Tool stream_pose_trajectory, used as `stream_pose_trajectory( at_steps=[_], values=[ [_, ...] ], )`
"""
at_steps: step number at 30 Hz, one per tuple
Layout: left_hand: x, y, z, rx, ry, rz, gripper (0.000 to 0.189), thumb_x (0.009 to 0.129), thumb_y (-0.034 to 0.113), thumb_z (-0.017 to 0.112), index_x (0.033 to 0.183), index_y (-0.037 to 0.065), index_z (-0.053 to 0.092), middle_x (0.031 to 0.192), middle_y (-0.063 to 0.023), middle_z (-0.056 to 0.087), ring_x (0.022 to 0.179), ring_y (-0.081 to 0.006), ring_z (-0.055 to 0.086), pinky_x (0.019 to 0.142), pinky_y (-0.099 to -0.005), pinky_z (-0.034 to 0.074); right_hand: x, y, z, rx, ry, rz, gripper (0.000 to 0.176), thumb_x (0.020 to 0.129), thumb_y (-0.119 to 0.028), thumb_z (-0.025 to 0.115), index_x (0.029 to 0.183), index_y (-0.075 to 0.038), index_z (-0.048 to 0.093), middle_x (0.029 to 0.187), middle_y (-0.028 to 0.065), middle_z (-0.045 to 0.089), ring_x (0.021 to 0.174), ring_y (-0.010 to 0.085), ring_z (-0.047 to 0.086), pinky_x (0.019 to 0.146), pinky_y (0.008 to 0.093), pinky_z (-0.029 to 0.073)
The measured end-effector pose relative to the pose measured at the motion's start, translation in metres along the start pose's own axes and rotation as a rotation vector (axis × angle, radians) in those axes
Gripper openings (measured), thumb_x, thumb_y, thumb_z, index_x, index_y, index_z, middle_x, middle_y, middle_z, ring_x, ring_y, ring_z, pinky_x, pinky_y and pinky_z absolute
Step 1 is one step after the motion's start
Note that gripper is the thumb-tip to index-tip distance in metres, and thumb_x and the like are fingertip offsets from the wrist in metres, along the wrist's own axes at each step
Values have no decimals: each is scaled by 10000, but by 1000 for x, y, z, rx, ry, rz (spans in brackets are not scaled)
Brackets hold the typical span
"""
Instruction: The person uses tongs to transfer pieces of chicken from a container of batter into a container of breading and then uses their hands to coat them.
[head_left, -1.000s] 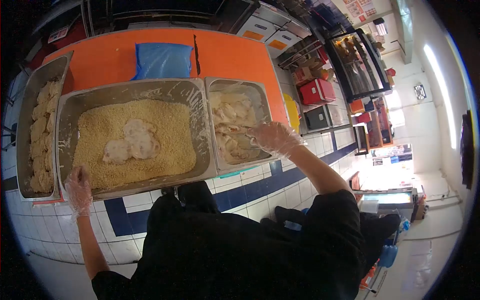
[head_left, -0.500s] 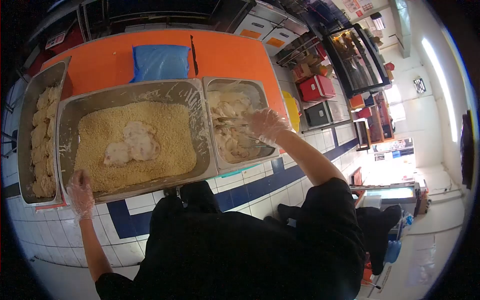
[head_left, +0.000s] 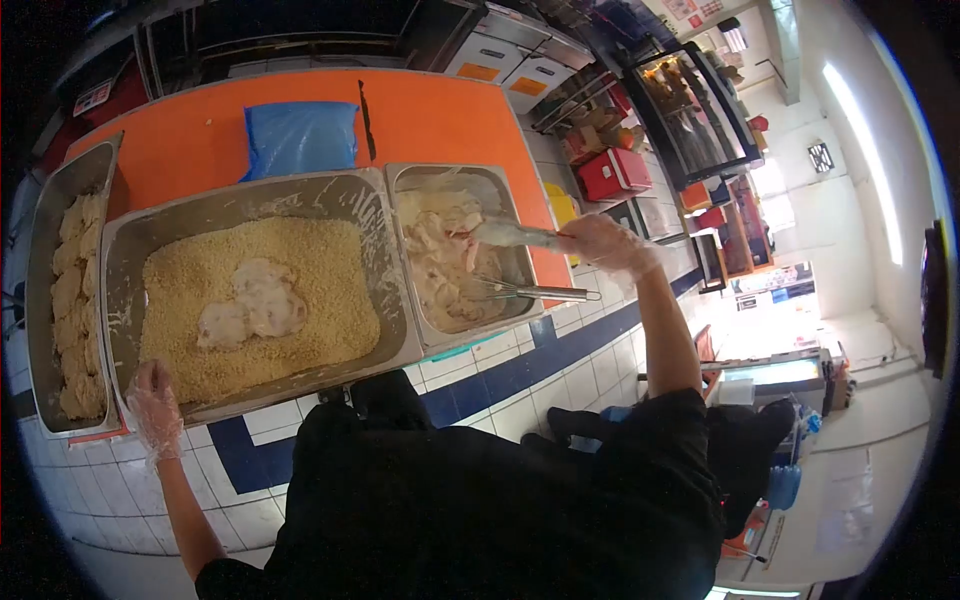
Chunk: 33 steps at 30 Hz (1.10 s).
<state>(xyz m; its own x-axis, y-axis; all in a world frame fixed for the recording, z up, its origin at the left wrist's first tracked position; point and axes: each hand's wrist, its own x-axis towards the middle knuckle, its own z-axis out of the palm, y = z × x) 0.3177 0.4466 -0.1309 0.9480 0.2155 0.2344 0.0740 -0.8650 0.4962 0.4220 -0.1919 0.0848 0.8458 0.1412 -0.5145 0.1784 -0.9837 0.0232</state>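
Note:
My right hand (head_left: 612, 248), in a clear plastic glove, is closed around batter-coated tongs (head_left: 520, 235). Their far end reaches over a small metal pan (head_left: 412, 172) of wet, battered meat pieces (head_left: 435, 240). A whisk (head_left: 535, 292) rests in that pan, its handle sticking out over the near rim. Gloved as well, my left hand (head_left: 157, 410) is at the near-left corner of the large metal pan (head_left: 240, 195), fingers curled together; what they hold, if anything, is hidden. Inside the large pan, battered meat (head_left: 255, 305) lies on pale crumbs (head_left: 340, 320).
A narrow metal pan (head_left: 42, 250) of coated pieces (head_left: 75, 300) stands at the left. Behind the pans, a blue plastic bag (head_left: 300, 138) lies on the orange table (head_left: 420, 110). A red cooler (head_left: 613, 174) and a glass display case (head_left: 690, 110) are farther right.
My right hand has drawn back to the right and up out of the small pan, bringing the tongs into clear sight. The whisk handle now shows. My left hand stays by the large pan's corner.

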Motion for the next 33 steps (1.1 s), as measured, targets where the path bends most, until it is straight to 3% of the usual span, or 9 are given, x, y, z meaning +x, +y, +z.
stream_pose_trajectory(
  at_steps=[2, 3, 7, 10, 12, 15, 19, 30, 33],
  values=[
    [1, 7, -1, 25, -29, 1, 186, 876, 130, 595, 991, -10, 631, 925, -188, 648, 849, -351, 625, 758, -409, 490, -11, 15, 4, -139, 108, -48, 308, 911, -328, 539, 937, -42, 653, 801, 148, 634, 761, 301, 632, 671, 408, 484],
    [0, 10, 0, 40, 12, -13, 190, 882, 145, 600, 983, -13, 633, 910, -188, 648, 831, -336, 630, 741, -405, 491, -25, -28, -21, -142, 33, 43, 184, 906, -182, 526, 1008, -83, 644, 817, 127, 625, 770, 296, 645, 655, 402, 511],
    [-3, -6, 9, 26, 60, -53, 208, 903, 178, 593, 957, -19, 633, 860, -187, 644, 780, -299, 638, 700, -402, 488, -15, -74, 12, -526, -65, -19, 287, 886, -60, 467, 1139, -108, 593, 832, 113, 619, 825, 299, 664, 719, 414, 549],
    [-2, -5, 5, 152, 7, 7, 221, 914, 187, 574, 950, -25, 628, 843, -189, 640, 765, -311, 630, 693, -404, 485, 34, -72, 81, -359, -145, 133, 331, 899, -97, 456, 1215, -133, 548, 873, 140, 615, 879, 308, 657, 744, 419, 543],
    [-1, 7, -3, 69, -13, -53, 227, 914, 191, 571, 943, -27, 628, 854, -191, 640, 771, -315, 627, 698, -402, 485, 40, -80, 94, -186, -218, -53, 312, 915, -209, 483, 1208, -126, 551, 950, 176, 622, 943, 325, 639, 778, 429, 523],
    [-4, 7, -4, 18, -8, -59, 237, 916, 197, 564, 942, -31, 626, 885, -197, 641, 794, -321, 623, 713, -403, 485, 4, -100, 64, 224, -15, 70, 357, 912, -344, 514, 1180, -115, 569, 1013, 217, 622, 995, 340, 620, 822, 448, 495],
    [-1, 0, 3, -8, 6, -76, 245, 915, 206, 564, 987, -22, 622, 938, -203, 640, 851, -338, 619, 750, -422, 484, -26, -117, 22, 260, -162, 158, 389, 900, -414, 535, 1114, -95, 590, 1060, 208, 624, 989, 351, 622, 841, 456, 481],
    [-2, -2, 2, 44, -20, -42, 223, 885, 181, 597, 995, -10, 629, 967, -203, 644, 907, -387, 599, 801, -443, 472, 8, -98, 93, -668, 53, -31, 189, 831, -165, 596, 970, -78, 690, 884, 106, 669, 821, 236, 675, 580, 319, 541],
    [-1, -1, 5, 9, -32, -108, 211, 880, 175, 600, 980, -9, 625, 969, -205, 643, 903, -388, 598, 791, -445, 470, 4, -113, 88, -658, 224, -46, 139, 827, -149, 612, 925, -78, 681, 873, 91, 667, 811, 194, 669, 582, 304, 541]
  ],
)
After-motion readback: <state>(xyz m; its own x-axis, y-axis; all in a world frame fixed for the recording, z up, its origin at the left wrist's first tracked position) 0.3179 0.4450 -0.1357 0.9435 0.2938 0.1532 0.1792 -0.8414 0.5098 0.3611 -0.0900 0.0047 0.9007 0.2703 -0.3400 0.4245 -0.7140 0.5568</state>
